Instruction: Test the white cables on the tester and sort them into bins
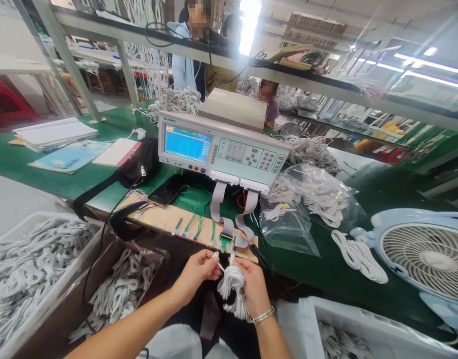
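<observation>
My left hand (pixel 199 271) pinches one small white plug end of a cable at the front of the table. My right hand (pixel 254 286), with a bracelet at the wrist, is closed on the coiled white cable (pixel 232 284), which hangs down beside its fingers. The cable's other end rises by the right fingers to the edge of a wooden board (pixel 165 219); whether it is plugged in there I cannot tell. Grey ribbon cables (pixel 218 202) run from this board up to a bench tester (pixel 247 142) with a lit blue screen.
Bins of coiled cables (pixel 38 264) stand at the left, and a white bin (pixel 307 324) at the lower right. Bagged cables (pixel 288 214) and a blue fan (pixel 426 254) occupy the right side. Papers (pixel 55 132) and a black bag (pixel 141 162) lie left. People are beyond the shelf.
</observation>
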A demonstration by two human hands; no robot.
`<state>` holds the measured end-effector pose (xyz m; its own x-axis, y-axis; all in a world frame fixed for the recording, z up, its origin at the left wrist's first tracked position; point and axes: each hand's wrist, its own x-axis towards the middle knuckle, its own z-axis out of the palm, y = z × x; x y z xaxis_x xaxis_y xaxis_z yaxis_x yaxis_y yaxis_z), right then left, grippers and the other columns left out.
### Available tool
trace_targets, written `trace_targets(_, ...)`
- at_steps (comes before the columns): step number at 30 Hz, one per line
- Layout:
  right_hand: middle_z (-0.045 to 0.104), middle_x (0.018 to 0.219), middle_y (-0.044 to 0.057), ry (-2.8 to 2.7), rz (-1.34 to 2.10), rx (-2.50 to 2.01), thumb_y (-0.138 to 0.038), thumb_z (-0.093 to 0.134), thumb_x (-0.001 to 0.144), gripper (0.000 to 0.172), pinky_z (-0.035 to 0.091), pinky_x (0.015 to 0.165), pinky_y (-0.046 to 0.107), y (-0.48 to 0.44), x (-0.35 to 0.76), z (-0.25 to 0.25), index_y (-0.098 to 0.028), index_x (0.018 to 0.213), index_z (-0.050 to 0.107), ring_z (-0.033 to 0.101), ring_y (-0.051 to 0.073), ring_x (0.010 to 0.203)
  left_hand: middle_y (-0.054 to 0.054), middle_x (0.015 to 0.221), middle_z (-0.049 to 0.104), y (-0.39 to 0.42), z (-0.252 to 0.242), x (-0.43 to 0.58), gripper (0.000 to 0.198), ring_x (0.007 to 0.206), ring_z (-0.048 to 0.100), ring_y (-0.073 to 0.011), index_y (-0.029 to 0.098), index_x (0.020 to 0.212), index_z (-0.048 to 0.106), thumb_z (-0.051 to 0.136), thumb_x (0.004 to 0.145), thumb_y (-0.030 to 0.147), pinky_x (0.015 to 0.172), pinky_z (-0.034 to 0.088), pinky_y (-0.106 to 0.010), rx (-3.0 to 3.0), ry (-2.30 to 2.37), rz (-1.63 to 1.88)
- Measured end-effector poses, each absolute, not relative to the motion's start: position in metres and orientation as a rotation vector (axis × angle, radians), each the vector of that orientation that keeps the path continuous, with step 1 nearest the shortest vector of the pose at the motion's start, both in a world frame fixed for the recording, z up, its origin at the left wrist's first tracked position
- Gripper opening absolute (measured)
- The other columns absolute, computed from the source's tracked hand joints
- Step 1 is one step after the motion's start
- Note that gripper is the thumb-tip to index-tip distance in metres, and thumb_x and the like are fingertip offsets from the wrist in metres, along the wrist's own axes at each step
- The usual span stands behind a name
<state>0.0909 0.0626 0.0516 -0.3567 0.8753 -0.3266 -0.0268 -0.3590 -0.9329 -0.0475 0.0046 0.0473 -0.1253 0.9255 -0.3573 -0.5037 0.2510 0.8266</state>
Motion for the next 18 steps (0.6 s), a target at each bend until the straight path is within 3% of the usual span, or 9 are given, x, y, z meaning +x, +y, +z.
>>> trace_targets(8,0.065,0.068,0.005,-1.408,1.600,-1.229,-0.031,0.065,0.063,0.026,0.043,0.058,0.024,0.052,0.099,0.054,-0.012,0.081,0.064,0.056,0.015,0.061,0.000,0.061,0.055,0.008,0.043,-0.051,0.030,0.050,0.049,-0.0059,0.014,0.064,0.047,0.063,0.061,0.039,0.049,0.040,-0.017,0.460,1.122,1.247)
trace_targets(18,0.065,0.066,0.007,-1.505,1.493,-1.248,-0.033,0.064,0.063,0.027,0.045,0.056,0.025,0.052,0.103,0.054,-0.010,0.078,0.062,0.058,0.017,0.060,-0.001,0.057,0.056,0.015,0.041,-0.037,0.029,0.047,0.049,-0.0060,0.014,0.059,0.045,0.066,0.058,0.034,0.047,0.040,-0.017,0.348,1.110,1.297)
